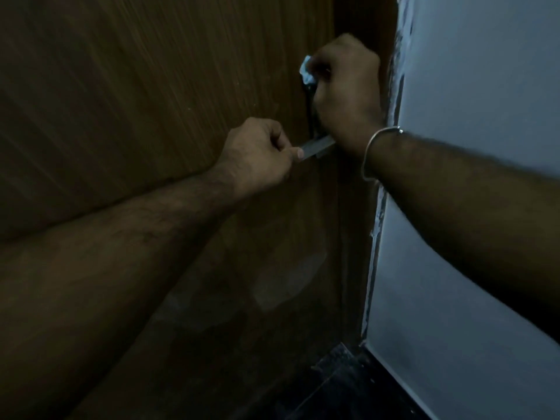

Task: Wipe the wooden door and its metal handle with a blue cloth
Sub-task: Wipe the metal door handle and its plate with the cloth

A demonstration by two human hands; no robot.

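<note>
Left hand is closest, fingers curled round the end of the metal handle on the door. Right hand, just above, grips a bunched-up cloth against the door. Pretty dark.

Left arm: you reach it forward and up from the lower left.
Left hand: your fingers are curled, thumb pinching.
Right arm: it stretches in from the right.
Right hand: held higher, your fingers are bunched.
</note>
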